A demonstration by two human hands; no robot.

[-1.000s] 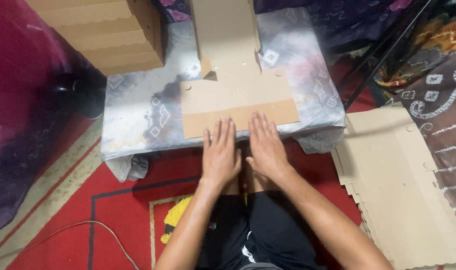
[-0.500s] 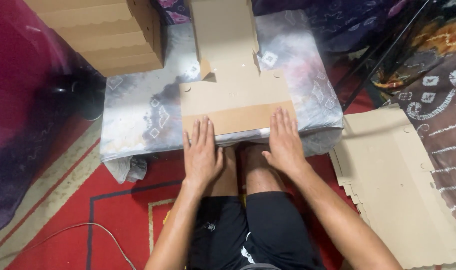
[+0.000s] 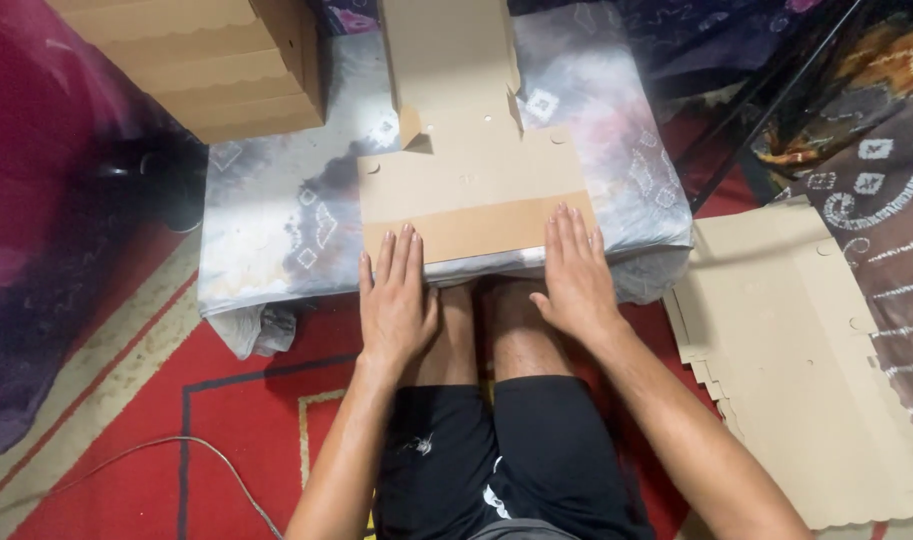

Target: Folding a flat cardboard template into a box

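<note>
Two hands (image 3: 396, 300) (image 3: 574, 272), one cardboard sheet (image 3: 471, 190), two cardboard stacks (image 3: 201, 60) (image 3: 806, 350).

Both the left hand (image 3: 396, 300) and right hand (image 3: 576, 275) have slid apart along the cardboard flap (image 3: 476, 228).

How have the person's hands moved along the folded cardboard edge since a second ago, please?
Yes: the left hand and right hand have spread apart, from the middle toward the ends of the cardboard flap.

Premises appear to be a home used for box assembly. Evidence: patterned red rug (image 3: 246, 420), low cloth-covered table (image 3: 276, 220), stacked flat cardboard blanks (image 3: 806, 360), folded boxes (image 3: 206, 60).
</note>
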